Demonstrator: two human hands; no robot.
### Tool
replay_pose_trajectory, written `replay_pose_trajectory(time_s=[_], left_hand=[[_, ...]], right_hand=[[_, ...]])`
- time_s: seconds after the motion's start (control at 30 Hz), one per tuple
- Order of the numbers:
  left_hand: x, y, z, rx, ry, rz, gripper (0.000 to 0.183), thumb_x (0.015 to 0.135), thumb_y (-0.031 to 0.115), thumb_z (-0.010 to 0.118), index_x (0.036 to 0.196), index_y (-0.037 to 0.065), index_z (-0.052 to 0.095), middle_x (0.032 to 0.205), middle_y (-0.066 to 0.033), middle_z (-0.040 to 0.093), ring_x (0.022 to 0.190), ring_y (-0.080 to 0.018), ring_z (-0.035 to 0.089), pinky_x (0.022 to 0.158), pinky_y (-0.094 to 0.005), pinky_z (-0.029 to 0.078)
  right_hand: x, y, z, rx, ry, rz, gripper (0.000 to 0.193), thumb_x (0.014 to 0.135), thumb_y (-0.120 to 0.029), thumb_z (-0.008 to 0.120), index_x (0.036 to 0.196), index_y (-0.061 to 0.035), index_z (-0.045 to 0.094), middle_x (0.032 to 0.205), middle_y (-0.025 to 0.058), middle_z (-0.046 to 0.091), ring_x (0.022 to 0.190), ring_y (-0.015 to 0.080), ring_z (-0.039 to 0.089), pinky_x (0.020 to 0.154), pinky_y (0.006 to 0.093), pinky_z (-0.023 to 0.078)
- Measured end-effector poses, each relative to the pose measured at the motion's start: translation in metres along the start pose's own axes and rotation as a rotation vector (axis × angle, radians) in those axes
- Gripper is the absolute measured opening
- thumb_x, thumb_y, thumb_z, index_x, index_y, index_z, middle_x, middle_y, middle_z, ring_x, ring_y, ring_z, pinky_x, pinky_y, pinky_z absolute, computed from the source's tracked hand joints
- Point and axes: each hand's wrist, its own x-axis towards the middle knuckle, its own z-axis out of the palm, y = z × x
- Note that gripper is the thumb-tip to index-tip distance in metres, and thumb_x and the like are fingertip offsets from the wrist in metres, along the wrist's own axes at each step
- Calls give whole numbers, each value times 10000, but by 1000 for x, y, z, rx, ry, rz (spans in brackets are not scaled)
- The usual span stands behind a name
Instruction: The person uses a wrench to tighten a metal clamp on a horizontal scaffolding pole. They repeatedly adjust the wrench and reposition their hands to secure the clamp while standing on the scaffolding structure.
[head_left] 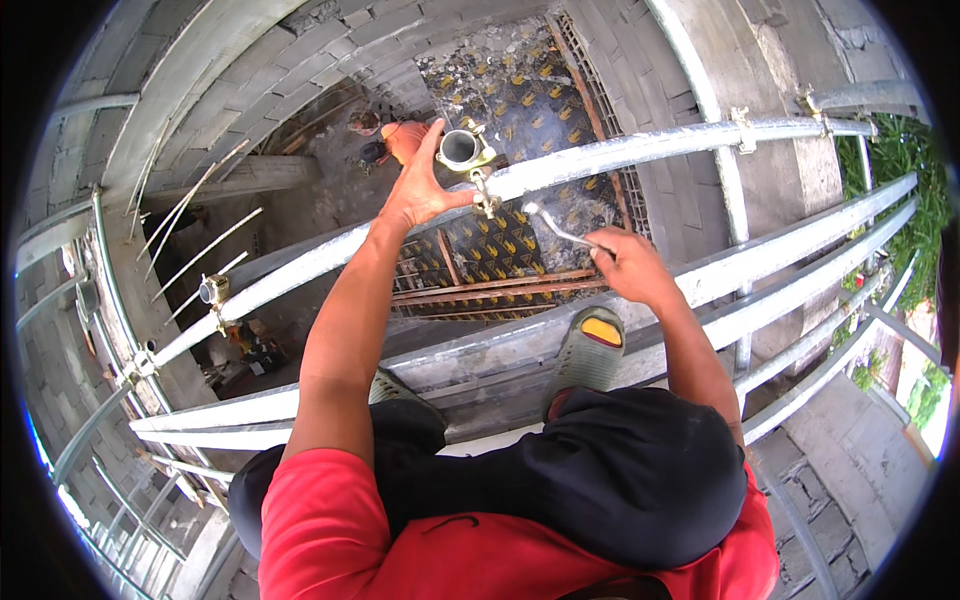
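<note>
An upright metal scaffold tube (460,148), seen by its round open end, stands against a long horizontal scaffold tube (590,160). A scaffold clamp (485,195) with a bolt and nut sits where they meet. My left hand (422,190) grips the upright from its left side, index finger stretched along it and thumb near the clamp; its other fingers are hidden. My right hand (630,262) is closed round the handle of a silver wrench (560,228). The wrench's head points up and left, a little apart from the clamp, to its right.
Below the tubes lies a deep drop to a dark panelled floor (520,110), where another person in orange (403,140) is. My sandalled feet rest by metal planks (480,355). More clamps (742,130) hold crossing tubes; bare rebar (205,255) sticks out at left.
</note>
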Motion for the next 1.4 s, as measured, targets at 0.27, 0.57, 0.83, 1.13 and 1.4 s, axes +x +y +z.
replay_pose_trajectory(time_s=[0.27,0.57,0.83,1.13,1.4], left_hand=[[-3,-11,11,59,35,58,1291,510,379,963,1530,54,243,1554,-155,330,1442,-290,325,1199,-394,276],[-1,-16,16,50,59,33,1254,500,408,959,1514,99,288,1530,-137,361,1423,-301,355,1182,-396,311],[1,-19,17,59,76,66,1201,504,397,955,1490,120,328,1502,-131,394,1396,-308,393,1161,-408,344],[-1,-11,14,37,73,40,1186,500,390,957,1482,130,347,1492,-127,403,1388,-303,405,1162,-407,346],[-1,-13,14,44,70,39,1191,500,420,956,1479,118,347,1490,-138,400,1387,-314,402,1158,-405,346]], right_hand=[[19,-58,2,-514,-94,-159,324,862,-61,544,1148,-104,689,1018,160,669,883,354,681,799,466,533],[38,-94,-2,-588,-132,-121,326,845,-48,541,1124,-79,708,1000,188,673,878,359,682,800,467,524],[47,-122,-8,-743,-196,-101,241,861,-68,522,972,-98,734,963,148,691,893,309,692,792,449,513],[102,-7,-6,-156,-289,-92,252,896,-88,623,1111,-145,741,1096,116,715,997,271,683,905,380,513],[74,56,111,155,-249,-18,160,905,-54,612,1027,-31,714,1031,163,698,969,304,662,878,379,505]])
